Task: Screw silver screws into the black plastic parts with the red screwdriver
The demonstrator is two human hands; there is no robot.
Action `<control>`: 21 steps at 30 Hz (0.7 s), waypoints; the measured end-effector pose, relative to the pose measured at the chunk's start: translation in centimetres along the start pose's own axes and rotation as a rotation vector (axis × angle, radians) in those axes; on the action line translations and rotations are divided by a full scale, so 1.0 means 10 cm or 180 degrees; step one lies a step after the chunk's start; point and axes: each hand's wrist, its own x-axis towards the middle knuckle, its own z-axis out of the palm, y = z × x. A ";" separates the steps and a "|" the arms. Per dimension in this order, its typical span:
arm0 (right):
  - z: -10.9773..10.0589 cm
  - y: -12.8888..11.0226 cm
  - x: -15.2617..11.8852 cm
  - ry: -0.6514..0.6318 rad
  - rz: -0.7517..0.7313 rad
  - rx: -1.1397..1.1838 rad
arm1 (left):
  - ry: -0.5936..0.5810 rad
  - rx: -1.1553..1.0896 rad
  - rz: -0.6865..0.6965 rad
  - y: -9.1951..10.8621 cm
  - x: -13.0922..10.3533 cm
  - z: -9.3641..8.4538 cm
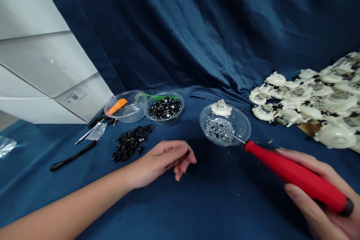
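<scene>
My right hand (323, 191) is wrapped round the red handle of a screwdriver (298, 176). The screwdriver's thin metal shaft reaches left into a clear plastic bowl (246, 125), its tip among many small silver screws (221, 130). A white plastic part (221, 108) rests in the back of that bowl. Left of the bowl, my left hand (171, 155) hovers or rests over the blue cloth with its fingers curled in. Something small and dark shows between its thumb and fingers, too hidden to name. Beside that hand lies a loose pile of small black parts (129, 142).
Another clear bowl (164, 120) holds black parts, next to a clear bowl (129, 118) near an orange tool (118, 106). A black strip (73, 156) lies at left. White housings (337, 133) are heaped at right. White boxes (42, 71) stand back left, before a blue curtain (197, 26).
</scene>
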 end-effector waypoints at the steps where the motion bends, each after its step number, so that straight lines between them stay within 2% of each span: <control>1: 0.00 0.01 0.00 0.0025 0.0052 0.0024 | -0.0002 -0.0013 -0.0013 0.00 0.00 0.00; 7: 0.02 0.03 0.01 -0.0047 0.0136 0.0069 | -0.0036 -0.0164 0.0093 0.00 0.01 0.01; 13: -0.03 0.05 -0.02 -0.0057 -0.0007 0.0120 | -0.0073 -0.0168 0.0171 -0.02 0.01 0.02; 19: -0.03 -0.10 -0.07 0.0140 0.0312 0.0310 | 0.0001 -0.0234 0.0180 0.01 0.00 0.04; 21: -0.03 -0.11 -0.04 0.0226 0.0265 0.0348 | 0.0016 -0.0173 0.0129 0.00 0.01 0.03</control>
